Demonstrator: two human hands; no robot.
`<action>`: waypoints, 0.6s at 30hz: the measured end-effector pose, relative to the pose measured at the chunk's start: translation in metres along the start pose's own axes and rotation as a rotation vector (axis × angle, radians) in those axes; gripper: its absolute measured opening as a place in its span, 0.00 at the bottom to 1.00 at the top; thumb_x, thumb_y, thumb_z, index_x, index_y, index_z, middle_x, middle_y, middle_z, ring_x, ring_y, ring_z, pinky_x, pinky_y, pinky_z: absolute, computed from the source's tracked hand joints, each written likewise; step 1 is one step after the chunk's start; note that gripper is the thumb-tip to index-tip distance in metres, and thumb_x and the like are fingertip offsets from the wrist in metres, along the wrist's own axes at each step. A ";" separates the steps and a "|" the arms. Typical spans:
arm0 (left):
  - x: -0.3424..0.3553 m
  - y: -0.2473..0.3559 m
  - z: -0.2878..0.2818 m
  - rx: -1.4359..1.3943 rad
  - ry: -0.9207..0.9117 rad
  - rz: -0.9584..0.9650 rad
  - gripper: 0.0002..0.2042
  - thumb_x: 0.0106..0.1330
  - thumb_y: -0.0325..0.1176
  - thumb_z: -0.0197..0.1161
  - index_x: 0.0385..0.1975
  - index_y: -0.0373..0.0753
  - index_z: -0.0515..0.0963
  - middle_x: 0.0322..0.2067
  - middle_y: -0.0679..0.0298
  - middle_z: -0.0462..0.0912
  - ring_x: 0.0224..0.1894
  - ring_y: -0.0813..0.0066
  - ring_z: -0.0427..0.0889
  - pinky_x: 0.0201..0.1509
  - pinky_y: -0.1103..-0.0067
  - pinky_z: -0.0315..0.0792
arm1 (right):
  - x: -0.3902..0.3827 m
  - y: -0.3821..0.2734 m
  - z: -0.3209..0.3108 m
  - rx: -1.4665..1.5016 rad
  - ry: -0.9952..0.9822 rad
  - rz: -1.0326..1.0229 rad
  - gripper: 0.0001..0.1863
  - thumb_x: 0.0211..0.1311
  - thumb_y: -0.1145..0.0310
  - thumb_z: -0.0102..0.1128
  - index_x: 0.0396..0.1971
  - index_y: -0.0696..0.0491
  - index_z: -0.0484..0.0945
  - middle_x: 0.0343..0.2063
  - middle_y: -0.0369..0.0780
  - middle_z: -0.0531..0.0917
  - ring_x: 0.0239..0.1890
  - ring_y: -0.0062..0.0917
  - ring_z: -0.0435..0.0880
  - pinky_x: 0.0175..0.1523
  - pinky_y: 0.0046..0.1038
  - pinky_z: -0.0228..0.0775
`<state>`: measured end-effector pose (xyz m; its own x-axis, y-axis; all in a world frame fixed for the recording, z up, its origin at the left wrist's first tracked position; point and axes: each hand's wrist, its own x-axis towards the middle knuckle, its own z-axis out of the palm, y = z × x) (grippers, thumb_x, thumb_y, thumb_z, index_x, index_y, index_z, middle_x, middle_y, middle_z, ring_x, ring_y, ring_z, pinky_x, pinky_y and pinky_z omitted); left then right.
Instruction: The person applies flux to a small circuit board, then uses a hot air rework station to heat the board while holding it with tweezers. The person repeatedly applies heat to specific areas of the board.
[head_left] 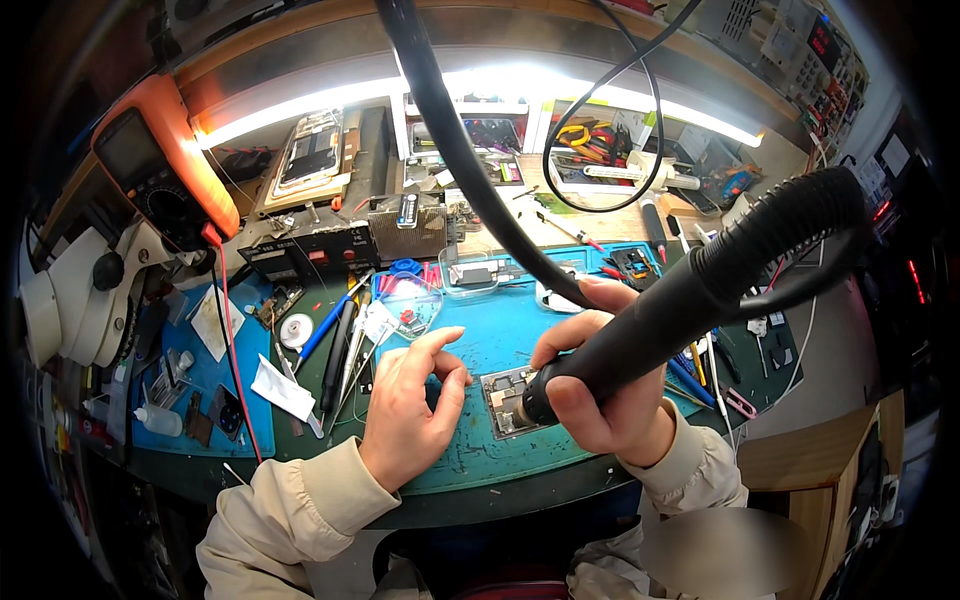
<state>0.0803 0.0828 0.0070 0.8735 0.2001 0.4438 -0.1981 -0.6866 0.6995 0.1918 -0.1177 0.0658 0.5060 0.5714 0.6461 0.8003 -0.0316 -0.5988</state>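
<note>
My right hand (640, 432) grips the thick black handle of a hot air gun (635, 340), whose ribbed hose bends away to the upper right. The gun's metal nozzle points down at a small circuit board (503, 400) on the blue work mat (480, 350), and its front end hides the board's right part. Just left of the board hovers my left hand (408, 408), its fingers loosely curled and apart, with nothing visible in them.
An orange multimeter (165, 165) leans at the far left above a white microscope part (75, 290). Pens and tweezers (345, 345) lie left of the mat, near a clear round dish (408, 303). A black cable (470, 170) hangs across the middle. Pliers (580, 135) sit in a back bin.
</note>
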 end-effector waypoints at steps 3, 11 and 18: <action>-0.001 0.000 -0.001 -0.016 -0.024 -0.018 0.22 0.69 0.24 0.63 0.63 0.37 0.74 0.35 0.68 0.87 0.42 0.70 0.80 0.58 0.71 0.67 | 0.000 0.000 -0.002 0.002 -0.023 0.003 0.16 0.69 0.54 0.63 0.33 0.54 0.85 0.30 0.34 0.87 0.62 0.34 0.70 0.68 0.38 0.56; -0.002 -0.001 -0.001 -0.026 -0.042 -0.035 0.22 0.70 0.24 0.63 0.64 0.38 0.73 0.35 0.67 0.87 0.45 0.69 0.78 0.59 0.70 0.67 | 0.000 0.000 -0.003 -0.003 -0.037 0.011 0.17 0.69 0.54 0.63 0.35 0.54 0.84 0.30 0.34 0.87 0.62 0.34 0.70 0.67 0.38 0.56; -0.001 0.001 -0.002 -0.021 -0.039 -0.034 0.22 0.69 0.24 0.63 0.64 0.38 0.73 0.35 0.67 0.87 0.45 0.70 0.79 0.59 0.70 0.66 | 0.002 0.002 -0.002 -0.012 -0.037 -0.022 0.18 0.67 0.56 0.66 0.41 0.58 0.81 0.29 0.35 0.87 0.53 0.32 0.73 0.60 0.35 0.61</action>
<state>0.0785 0.0834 0.0080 0.8966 0.1951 0.3977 -0.1770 -0.6652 0.7254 0.1952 -0.1185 0.0666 0.4764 0.6016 0.6412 0.8150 -0.0284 -0.5788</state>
